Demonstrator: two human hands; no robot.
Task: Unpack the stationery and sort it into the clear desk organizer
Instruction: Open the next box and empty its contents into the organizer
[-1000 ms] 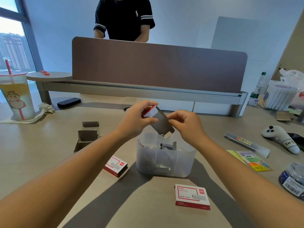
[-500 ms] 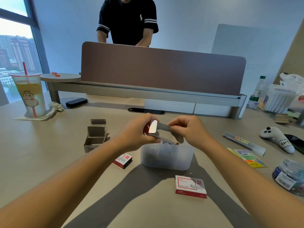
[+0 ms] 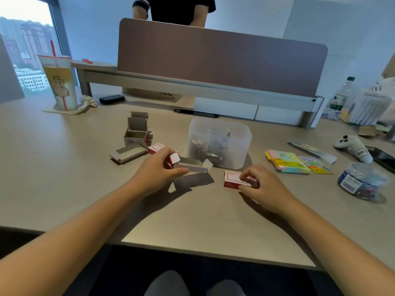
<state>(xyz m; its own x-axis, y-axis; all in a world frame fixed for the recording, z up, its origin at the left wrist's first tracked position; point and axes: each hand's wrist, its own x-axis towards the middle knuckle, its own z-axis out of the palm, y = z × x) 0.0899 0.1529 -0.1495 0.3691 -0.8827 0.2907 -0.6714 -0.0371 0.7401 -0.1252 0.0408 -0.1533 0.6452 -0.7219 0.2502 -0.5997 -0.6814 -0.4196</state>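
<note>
The left hand (image 3: pixel 157 167) has its grip curled round an opened staple box (image 3: pixel 188 164), red and white at the held end, with the grey inner flaps spread open toward the clear organizer (image 3: pixel 220 142). The box lies low over the table (image 3: pixel 64 167), just in front of the organizer's near left corner; whether it touches the table I cannot tell. The right hand (image 3: pixel 258 184) has its grip pinched on a closed red and white staple box (image 3: pixel 235 178), fingertips on its top and right end, the box flat on the table just in front of the organizer's near right corner.

The organizer stands upright on the table, its compartments holding metal clips and other small items too blurred to name. Left of the organizer lie a third small red and white box (image 3: pixel 157 148), an emptied flat box (image 3: pixel 128 153) and an open upright carton (image 3: pixel 136 131). Further left of the organizer, near the window, stands a drink cup (image 3: pixel 61 82) with a red straw, on a napkin, and a dark phone (image 3: pixel 111 98) lies beside it.

Right of the organizer lie packs of coloured sticky notes (image 3: pixel 288 162), a long clear packet (image 3: pixel 312 151), a white controller (image 3: pixel 352 147) and a round clear tub (image 3: pixel 361 181) of clips. Behind the organizer rises a brown partition (image 3: pixel 213 58), and a person in a dark shirt (image 3: pixel 175 9) stands beyond it.
</note>
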